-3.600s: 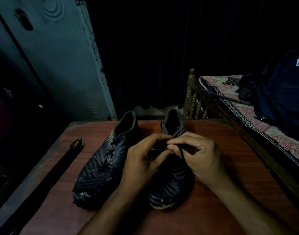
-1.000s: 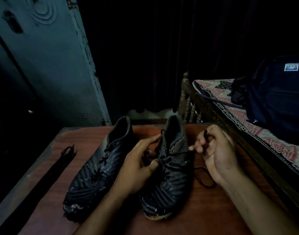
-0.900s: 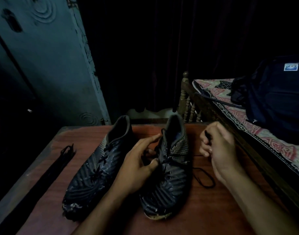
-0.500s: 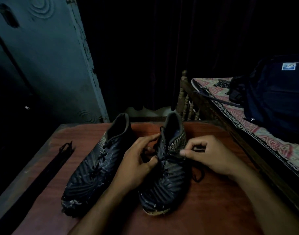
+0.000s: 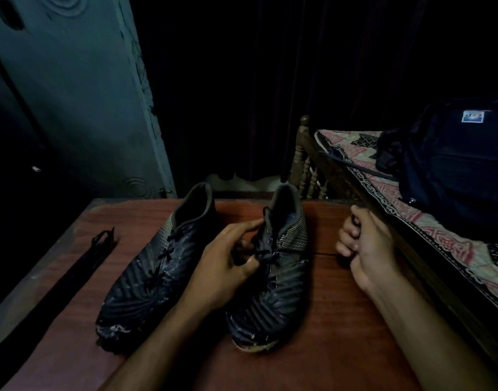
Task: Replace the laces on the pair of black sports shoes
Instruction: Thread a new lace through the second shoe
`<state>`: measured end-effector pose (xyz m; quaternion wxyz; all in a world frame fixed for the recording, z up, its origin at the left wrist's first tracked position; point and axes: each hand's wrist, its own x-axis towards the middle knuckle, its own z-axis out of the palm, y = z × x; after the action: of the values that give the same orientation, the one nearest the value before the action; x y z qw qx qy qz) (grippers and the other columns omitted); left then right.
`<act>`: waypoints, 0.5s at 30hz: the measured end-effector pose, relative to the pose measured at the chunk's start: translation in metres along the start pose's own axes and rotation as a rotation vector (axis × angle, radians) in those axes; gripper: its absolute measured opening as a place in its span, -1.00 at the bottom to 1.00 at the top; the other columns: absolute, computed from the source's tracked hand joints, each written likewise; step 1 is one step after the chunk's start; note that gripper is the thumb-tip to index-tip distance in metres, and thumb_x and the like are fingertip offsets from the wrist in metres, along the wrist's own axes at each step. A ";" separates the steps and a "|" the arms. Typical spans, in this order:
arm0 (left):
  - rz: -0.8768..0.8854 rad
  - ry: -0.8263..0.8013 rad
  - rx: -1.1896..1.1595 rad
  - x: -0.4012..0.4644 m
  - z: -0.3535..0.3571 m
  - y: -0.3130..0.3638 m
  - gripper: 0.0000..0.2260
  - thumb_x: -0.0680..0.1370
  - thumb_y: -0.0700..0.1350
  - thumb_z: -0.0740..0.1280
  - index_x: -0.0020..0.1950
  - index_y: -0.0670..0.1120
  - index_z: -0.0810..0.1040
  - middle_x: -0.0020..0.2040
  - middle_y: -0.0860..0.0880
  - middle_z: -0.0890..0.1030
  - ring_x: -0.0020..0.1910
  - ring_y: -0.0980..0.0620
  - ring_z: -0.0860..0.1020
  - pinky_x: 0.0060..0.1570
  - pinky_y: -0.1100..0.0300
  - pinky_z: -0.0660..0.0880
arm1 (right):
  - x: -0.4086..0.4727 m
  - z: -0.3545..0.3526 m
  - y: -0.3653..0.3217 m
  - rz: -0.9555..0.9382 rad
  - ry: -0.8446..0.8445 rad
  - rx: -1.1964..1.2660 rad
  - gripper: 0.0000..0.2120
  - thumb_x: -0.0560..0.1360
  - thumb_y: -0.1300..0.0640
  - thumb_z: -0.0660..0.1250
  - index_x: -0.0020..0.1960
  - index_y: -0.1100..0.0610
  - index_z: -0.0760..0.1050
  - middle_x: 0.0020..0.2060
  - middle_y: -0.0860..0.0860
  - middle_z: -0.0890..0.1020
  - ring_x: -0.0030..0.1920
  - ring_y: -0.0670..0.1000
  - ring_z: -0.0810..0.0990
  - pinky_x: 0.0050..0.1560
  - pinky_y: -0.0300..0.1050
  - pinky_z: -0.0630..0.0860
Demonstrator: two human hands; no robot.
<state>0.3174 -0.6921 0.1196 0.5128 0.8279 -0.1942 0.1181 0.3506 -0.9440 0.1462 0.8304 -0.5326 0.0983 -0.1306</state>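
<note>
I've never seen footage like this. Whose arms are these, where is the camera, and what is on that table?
No machine here: a person wears a wide-angle camera on the head, looking down at their own two bare hands. This single head view is dim.

On the reddish-brown wooden table lie two black patterned sports shoes, toes towards the wearer. The left hand grips the right-hand black shoe at its laced middle. The left-hand black shoe lies untouched, laces in. The right hand is raised beside the shoe, fingers curled round a thin black lace end; where the lace runs is too dark to tell.

A bundle of long black laces lies along the table's left edge. A dark backpack sits on the patterned bed to the right.
</note>
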 end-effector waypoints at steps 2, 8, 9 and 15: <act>-0.008 0.002 0.006 0.000 0.000 0.000 -0.40 0.49 -0.34 0.44 0.45 0.13 0.52 0.09 0.31 0.52 0.08 0.11 0.57 0.09 0.39 0.47 | -0.001 -0.002 0.003 -0.174 -0.060 -0.342 -0.69 0.65 0.09 0.27 -0.25 0.05 0.30 -0.42 0.00 0.32 -0.51 -0.11 0.24 -0.51 -0.21 0.18; -0.019 -0.005 0.004 -0.001 0.000 0.001 -0.41 0.50 -0.35 0.43 0.46 0.11 0.51 0.10 0.31 0.53 0.06 0.12 0.58 0.10 0.38 0.48 | -0.015 0.000 -0.008 -0.332 -0.524 -1.036 -0.61 0.40 -0.08 0.55 -0.09 0.02 0.35 -0.37 -0.05 0.57 -0.34 -0.18 0.51 -0.23 -0.27 0.46; -0.021 -0.008 0.002 -0.001 0.000 0.001 -0.41 0.50 -0.34 0.43 0.46 0.12 0.51 0.10 0.31 0.53 0.06 0.11 0.59 0.10 0.37 0.48 | -0.016 -0.001 -0.011 -0.277 -0.584 -1.097 -0.59 0.37 -0.12 0.56 -0.05 0.00 0.36 -0.39 -0.05 0.59 -0.37 -0.18 0.51 -0.25 -0.25 0.45; -0.005 -0.012 0.022 0.000 0.000 0.004 -0.39 0.50 -0.32 0.41 0.48 0.11 0.48 0.19 0.26 0.51 0.10 0.05 0.56 0.08 0.36 0.47 | -0.020 0.000 -0.035 -0.294 -0.649 -0.856 -0.84 0.44 -0.03 0.42 -0.21 0.05 0.66 -0.22 -0.11 0.71 -0.17 -0.19 0.62 -0.10 -0.35 0.44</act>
<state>0.3154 -0.6939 0.1223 0.5029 0.8346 -0.1938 0.1141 0.3274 -0.9514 0.1784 0.5005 -0.8435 -0.1934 -0.0225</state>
